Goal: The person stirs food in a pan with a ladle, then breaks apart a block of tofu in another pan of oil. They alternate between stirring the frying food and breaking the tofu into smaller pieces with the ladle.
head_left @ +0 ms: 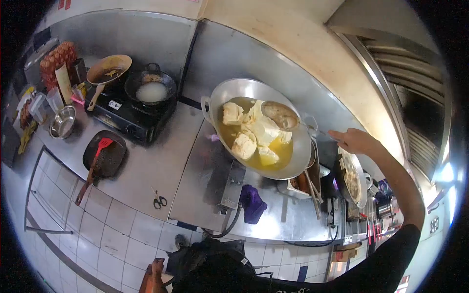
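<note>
Right hand (358,141): fingers wrapped round ladle (280,115)
Wok (240,87): pale blocks (244,145), yellow liquid (285,152)
Left hand (157,267): below counter's (146,168) front edge; fingers, we cannot tell

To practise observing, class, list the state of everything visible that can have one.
Large wok, holding yellow liquid
Pale blocks, partly submerged
Ladle, in right hand
Black wok, holding whitish liquid
Beige pan, residue inside
Square pan, bearing red spatula
Purple cloth, crumpled
Steel bowl, upright
Scissors, blades unclear
</note>
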Tool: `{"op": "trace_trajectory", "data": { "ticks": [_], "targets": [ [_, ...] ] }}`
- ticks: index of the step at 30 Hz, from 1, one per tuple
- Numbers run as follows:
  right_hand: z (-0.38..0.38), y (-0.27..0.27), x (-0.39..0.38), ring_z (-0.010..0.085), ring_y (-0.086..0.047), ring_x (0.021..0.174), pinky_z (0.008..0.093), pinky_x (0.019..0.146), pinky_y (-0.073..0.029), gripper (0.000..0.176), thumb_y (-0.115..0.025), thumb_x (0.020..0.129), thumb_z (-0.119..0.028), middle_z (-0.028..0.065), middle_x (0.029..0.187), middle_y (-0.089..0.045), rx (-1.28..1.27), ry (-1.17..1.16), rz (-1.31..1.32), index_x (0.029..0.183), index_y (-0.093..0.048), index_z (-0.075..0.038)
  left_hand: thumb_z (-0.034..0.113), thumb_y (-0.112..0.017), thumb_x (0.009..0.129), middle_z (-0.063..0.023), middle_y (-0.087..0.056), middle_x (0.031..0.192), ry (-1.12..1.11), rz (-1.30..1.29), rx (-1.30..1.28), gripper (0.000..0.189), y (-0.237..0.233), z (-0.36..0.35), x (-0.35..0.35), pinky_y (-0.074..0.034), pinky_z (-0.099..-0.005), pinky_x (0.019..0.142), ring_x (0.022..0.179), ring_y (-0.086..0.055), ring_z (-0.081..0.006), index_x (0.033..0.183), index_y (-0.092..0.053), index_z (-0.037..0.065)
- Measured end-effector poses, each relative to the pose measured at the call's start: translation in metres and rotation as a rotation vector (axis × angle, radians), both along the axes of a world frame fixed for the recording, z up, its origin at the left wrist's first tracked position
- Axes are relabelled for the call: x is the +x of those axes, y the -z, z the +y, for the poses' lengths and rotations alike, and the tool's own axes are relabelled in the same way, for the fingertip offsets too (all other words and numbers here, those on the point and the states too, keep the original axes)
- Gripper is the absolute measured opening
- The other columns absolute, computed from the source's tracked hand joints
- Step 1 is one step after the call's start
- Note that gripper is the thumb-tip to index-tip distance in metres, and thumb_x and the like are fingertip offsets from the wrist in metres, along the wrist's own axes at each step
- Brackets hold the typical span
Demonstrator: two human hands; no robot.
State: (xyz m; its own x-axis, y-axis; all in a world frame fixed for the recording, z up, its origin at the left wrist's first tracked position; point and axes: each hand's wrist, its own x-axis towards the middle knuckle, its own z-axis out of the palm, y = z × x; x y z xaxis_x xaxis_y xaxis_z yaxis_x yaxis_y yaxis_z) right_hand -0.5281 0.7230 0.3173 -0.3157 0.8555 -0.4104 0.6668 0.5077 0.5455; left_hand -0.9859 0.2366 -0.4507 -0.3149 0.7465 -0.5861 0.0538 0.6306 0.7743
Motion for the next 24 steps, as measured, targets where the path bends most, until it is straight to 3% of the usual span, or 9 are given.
{"op": "trace_trajectory", "data": {
  "ticks": [1,4,7,9,10,11,15,19,24],
  "targets": [
    [0.007,-0.003,-0.007,0.0373,-0.061,0.066,0.0466,0.066,-0.051,0.050,-0.055,0.088,-0.019,0.0217,0.072,-0.061,-0.047,-0.008,-0.014,0.136,-0.039,-0.019,0.024,-0.065,0.079,-0.0055,-0.058,0.065,-0.226,-0.121,-0.134,0.030,-0.003,-0.006,0.010,-0.042,-0.0295,0.047,0.053,-0.052,-0.0142,0.091,-0.063,-0.003],
    [0.028,0.003,-0.029,0.0367,-0.062,0.066,0.0461,0.066,-0.051,0.050,-0.055,0.088,-0.018,0.0215,0.071,-0.061,-0.191,-0.001,-0.012,0.136,-0.039,-0.018,0.021,-0.062,0.080,-0.0019,-0.057,0.067,-0.328,-0.168,-0.019,0.025,-0.013,-0.008,0.027,-0.039,-0.0274,0.051,0.057,-0.048,-0.0102,0.088,-0.062,-0.002],
    [0.041,0.026,-0.048,0.0362,-0.062,0.065,0.0457,0.064,-0.051,0.049,-0.055,0.088,-0.019,0.0216,0.070,-0.061,-0.287,0.034,-0.003,0.135,-0.040,-0.018,0.019,-0.059,0.084,-0.0065,-0.060,0.081,-0.112,-0.055,-0.347,0.025,0.029,-0.036,0.027,-0.042,-0.0328,0.061,0.071,-0.051,-0.0133,0.095,-0.060,-0.004],
    [0.045,0.043,-0.042,0.0377,-0.061,0.059,0.0471,0.059,-0.051,0.049,-0.055,0.087,-0.016,0.0213,0.066,-0.060,-0.281,-0.006,0.040,0.133,-0.041,-0.015,0.019,-0.059,0.084,-0.0069,-0.057,0.078,-0.200,0.186,0.139,0.023,0.048,-0.056,0.047,-0.041,-0.0327,0.062,0.070,-0.050,-0.0146,0.092,-0.059,-0.002],
    [0.046,0.053,-0.035,0.0377,-0.061,0.059,0.0471,0.059,-0.051,0.049,-0.055,0.087,-0.016,0.0213,0.066,-0.060,-0.300,-0.018,0.019,0.133,-0.041,-0.015,0.019,-0.059,0.084,-0.0057,-0.054,0.074,-0.330,0.047,-0.006,0.022,0.023,-0.053,0.058,-0.041,-0.0323,0.061,0.067,-0.049,-0.0141,0.090,-0.058,-0.002],
    [0.045,0.064,-0.025,0.0383,-0.060,0.057,0.0479,0.057,-0.050,0.049,-0.054,0.087,-0.015,0.0208,0.064,-0.059,-0.297,0.011,0.078,0.134,-0.040,-0.013,0.018,-0.059,0.084,-0.0045,-0.051,0.069,-0.479,-0.081,-0.148,0.021,-0.050,-0.024,0.067,-0.041,-0.0319,0.060,0.065,-0.048,-0.0136,0.088,-0.057,-0.002],
    [0.013,0.116,-0.004,0.0390,-0.058,0.054,0.0460,0.056,-0.050,0.054,-0.050,0.084,-0.009,0.0223,0.060,-0.057,-0.167,0.040,0.175,0.137,-0.037,-0.013,0.023,-0.063,0.082,0.0009,-0.043,0.057,-0.468,-0.122,-0.222,0.023,-0.006,-0.065,0.069,-0.036,-0.0292,0.048,0.050,-0.040,-0.0112,0.082,-0.055,0.001],
    [-0.023,0.163,-0.025,0.0385,-0.061,0.058,0.0467,0.057,-0.050,0.060,-0.054,0.081,-0.008,0.0202,0.058,-0.058,-0.026,0.052,0.111,0.137,-0.035,-0.010,0.029,-0.066,0.080,0.0007,-0.044,0.058,-0.547,-0.536,-0.325,0.025,0.008,-0.071,0.057,-0.034,-0.0277,0.045,0.049,-0.041,-0.0108,0.080,-0.056,0.006],
    [-0.064,0.200,-0.101,0.0253,-0.064,0.052,0.0358,0.047,-0.051,0.069,-0.058,0.074,-0.006,0.0157,0.065,-0.064,0.041,0.015,-0.024,0.133,-0.029,0.014,0.022,-0.057,0.089,-0.0062,-0.059,0.076,-0.303,-0.123,-0.151,0.021,-0.006,-0.017,0.034,-0.043,-0.0316,0.060,0.068,-0.054,-0.0178,0.091,-0.059,0.002]
  ]
}}
